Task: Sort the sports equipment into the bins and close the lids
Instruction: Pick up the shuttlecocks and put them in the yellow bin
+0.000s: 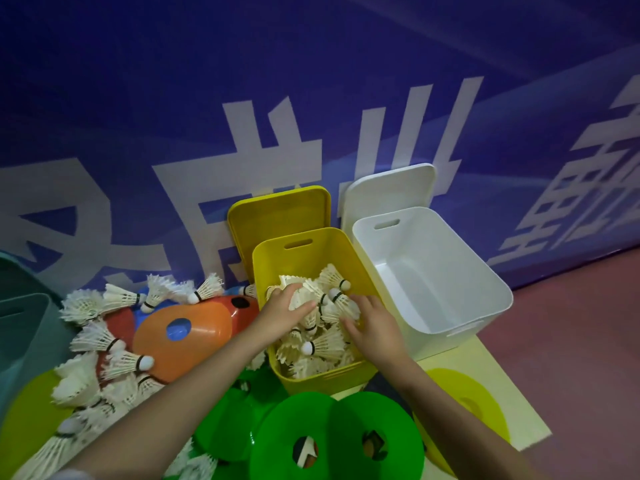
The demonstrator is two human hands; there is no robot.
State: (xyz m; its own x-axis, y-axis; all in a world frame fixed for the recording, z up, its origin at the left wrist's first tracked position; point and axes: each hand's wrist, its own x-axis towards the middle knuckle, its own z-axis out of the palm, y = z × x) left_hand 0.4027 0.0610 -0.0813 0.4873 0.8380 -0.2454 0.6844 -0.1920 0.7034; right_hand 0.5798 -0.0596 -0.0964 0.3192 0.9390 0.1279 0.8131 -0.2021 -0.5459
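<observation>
**Both hands in the yellow bin of shuttlecocks**

The yellow bin [313, 306] stands open on the floor, and its yellow lid [278, 216] leans on the blue wall [207, 81] behind it. Many white shuttlecocks [325, 344] fill this bin. The left hand [285, 308] lies on top of the pile with straight, relaxed fingers [304, 308], and a feather skirt touches the fingertips. The right hand [372, 325] rests on the pile at the right side; its fingers [349, 325] are spread and slightly bent over the shuttlecocks, not clearly gripping any one.

Just right of the yellow bin stands a white bin [450, 271] with its white lid [391, 188] upright behind. On the left, loose shuttlecocks [104, 344] lie over an orange cone disc [194, 341]. Green cone discs [332, 431] lie near the person.
</observation>
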